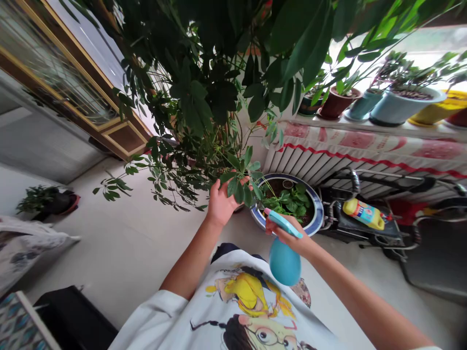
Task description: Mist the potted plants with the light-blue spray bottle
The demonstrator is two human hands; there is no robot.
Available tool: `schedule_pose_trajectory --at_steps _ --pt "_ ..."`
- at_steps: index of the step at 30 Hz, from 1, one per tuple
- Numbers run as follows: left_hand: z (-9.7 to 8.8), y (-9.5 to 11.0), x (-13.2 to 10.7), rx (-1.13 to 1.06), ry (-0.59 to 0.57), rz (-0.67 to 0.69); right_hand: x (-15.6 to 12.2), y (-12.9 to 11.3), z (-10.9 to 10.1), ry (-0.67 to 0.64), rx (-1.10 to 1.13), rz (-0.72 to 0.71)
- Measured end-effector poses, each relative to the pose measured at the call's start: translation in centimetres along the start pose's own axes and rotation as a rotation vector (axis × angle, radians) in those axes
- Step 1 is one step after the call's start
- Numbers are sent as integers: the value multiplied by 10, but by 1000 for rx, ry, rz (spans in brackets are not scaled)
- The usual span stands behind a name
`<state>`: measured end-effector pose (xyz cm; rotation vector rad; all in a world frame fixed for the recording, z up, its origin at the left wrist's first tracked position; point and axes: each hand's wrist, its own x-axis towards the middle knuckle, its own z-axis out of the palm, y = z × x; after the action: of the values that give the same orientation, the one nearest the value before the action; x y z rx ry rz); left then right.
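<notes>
My right hand is wrapped round the neck of a blue spray bottle. Its pink nozzle points up and left, towards a low leaf cluster of a tall leafy plant. Behind and beside that cluster is my left hand, fingers apart and partly covered by leaves; the palm seems to support them from below. Just beyond the spray bottle stands a round blue-and-white pot with a low green plant in it.
Several potted plants line the windowsill above a radiator. On the right, a yellow bottle lies on a folding metal-framed cart. A glazed wooden door is at upper left, and a small potted plant sits on the floor.
</notes>
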<state>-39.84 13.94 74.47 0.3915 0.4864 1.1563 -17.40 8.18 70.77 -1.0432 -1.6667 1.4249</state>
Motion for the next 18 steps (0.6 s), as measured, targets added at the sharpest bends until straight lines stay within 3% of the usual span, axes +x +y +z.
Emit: schedule_pose_trajectory --at_steps 5,8,12,18 --pt "0 -1 0 11 18 -22 19 -34 15 -26 27 -39" --pt "-1 -3 2 18 38 -19 45 -48 19 86 68 -93" --pt "-1 -4 3 19 67 -4 72 -47 21 230 190 -146" --pt "-2 -3 3 12 45 6 79 -42 21 209 178 -109"
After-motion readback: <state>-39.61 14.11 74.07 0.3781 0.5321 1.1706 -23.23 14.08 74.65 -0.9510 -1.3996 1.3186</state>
